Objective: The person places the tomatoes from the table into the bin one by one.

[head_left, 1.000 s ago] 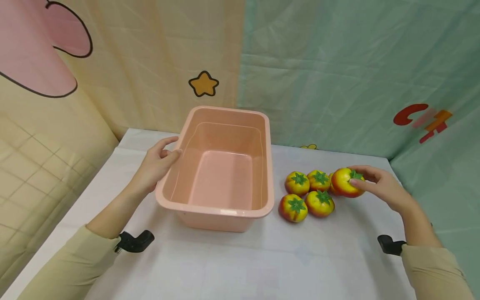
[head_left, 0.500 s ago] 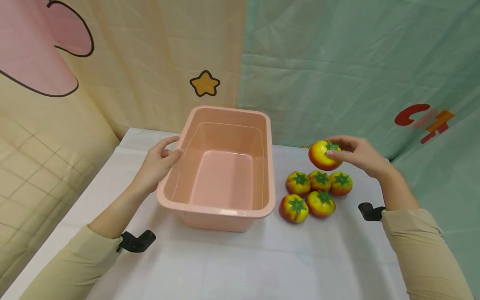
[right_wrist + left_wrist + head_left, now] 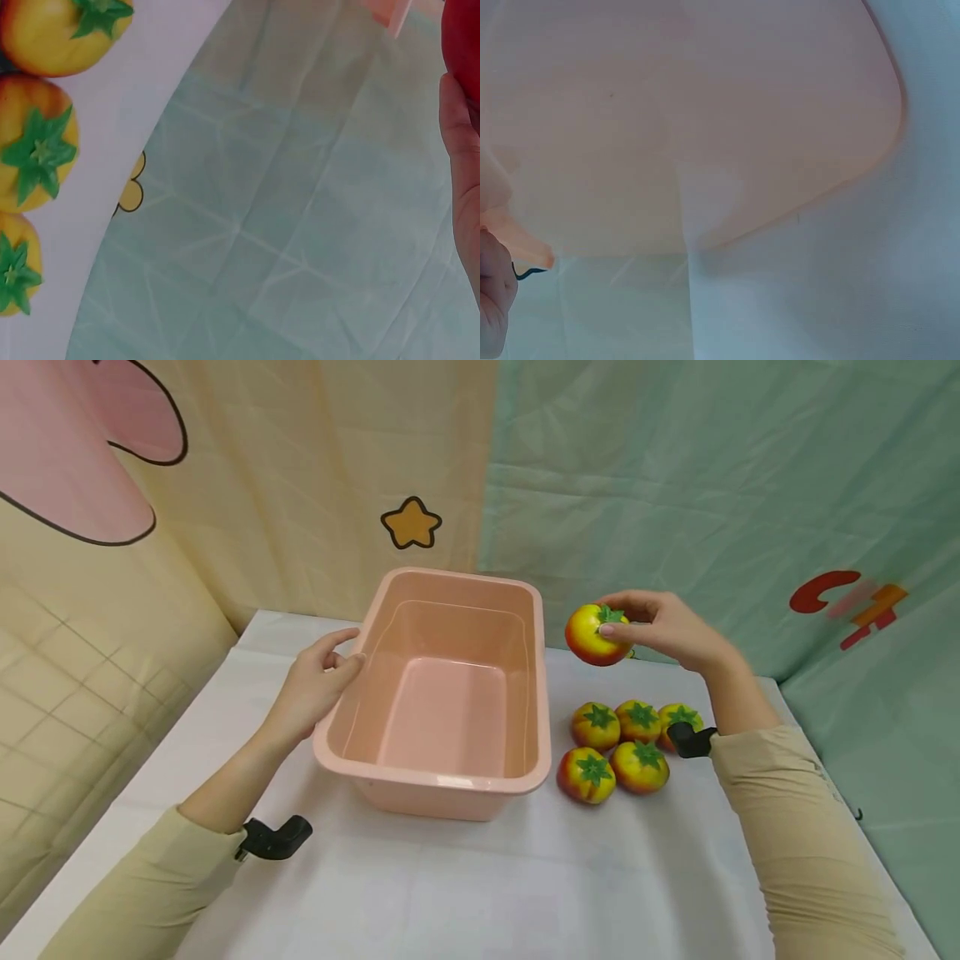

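My left hand [image 3: 311, 685] grips the left rim of a pink plastic basin [image 3: 442, 783], thumb on the inner side. No object shows inside the basin. In the left wrist view the basin's outer wall [image 3: 780, 112] fills much of the picture, with part of the hand at the left edge. Raised above the table, just right of the basin, my right hand [image 3: 675, 631] holds a yellow-and-red tomato [image 3: 588, 639] with a green star-shaped top between thumb and fingers. The right wrist view catches only the red side of this tomato [image 3: 461, 52].
Several similar tomatoes [image 3: 639, 772] lie grouped on the white-covered table [image 3: 420, 893], right of the basin. The camera mount on my right wrist [image 3: 690, 741] overlaps the rightmost one in the head view. A printed curtain [image 3: 637, 485] hangs behind the table.
My right hand has lifted the tomato off the group at the right and carried it up and leftward toward the basin. My left hand stays at the rim.
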`<state>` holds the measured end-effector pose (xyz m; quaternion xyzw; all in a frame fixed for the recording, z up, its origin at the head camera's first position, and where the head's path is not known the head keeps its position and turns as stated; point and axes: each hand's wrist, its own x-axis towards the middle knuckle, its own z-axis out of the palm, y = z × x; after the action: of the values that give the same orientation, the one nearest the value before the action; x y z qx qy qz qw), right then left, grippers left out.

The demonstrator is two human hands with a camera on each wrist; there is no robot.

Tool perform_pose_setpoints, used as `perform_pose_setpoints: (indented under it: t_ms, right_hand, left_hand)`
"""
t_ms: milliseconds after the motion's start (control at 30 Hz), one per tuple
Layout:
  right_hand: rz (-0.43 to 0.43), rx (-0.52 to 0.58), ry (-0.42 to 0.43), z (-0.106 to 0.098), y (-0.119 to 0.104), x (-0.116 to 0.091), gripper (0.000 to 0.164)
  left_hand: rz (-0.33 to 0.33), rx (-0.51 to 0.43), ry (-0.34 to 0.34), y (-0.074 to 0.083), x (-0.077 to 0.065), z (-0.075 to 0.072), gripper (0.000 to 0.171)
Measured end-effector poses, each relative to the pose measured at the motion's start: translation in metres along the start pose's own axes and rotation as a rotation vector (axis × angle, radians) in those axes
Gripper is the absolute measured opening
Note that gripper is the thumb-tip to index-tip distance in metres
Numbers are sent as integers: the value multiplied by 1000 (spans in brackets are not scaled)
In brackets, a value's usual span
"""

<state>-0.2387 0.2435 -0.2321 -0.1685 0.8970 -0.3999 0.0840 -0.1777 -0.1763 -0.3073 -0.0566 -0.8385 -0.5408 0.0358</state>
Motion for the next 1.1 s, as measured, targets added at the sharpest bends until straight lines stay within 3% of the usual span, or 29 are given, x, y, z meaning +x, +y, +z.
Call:
perform_pose_setpoints:
  t_ms: [600,1100]
  right_hand:
    - [-150,68,-60,31,-41,57,44]
    - [-206,121,-87,57,-86,90,45]
  left_hand:
    - [36,94,43,1,0,1,49]
    - [29,76,46,4,-2,2,49]
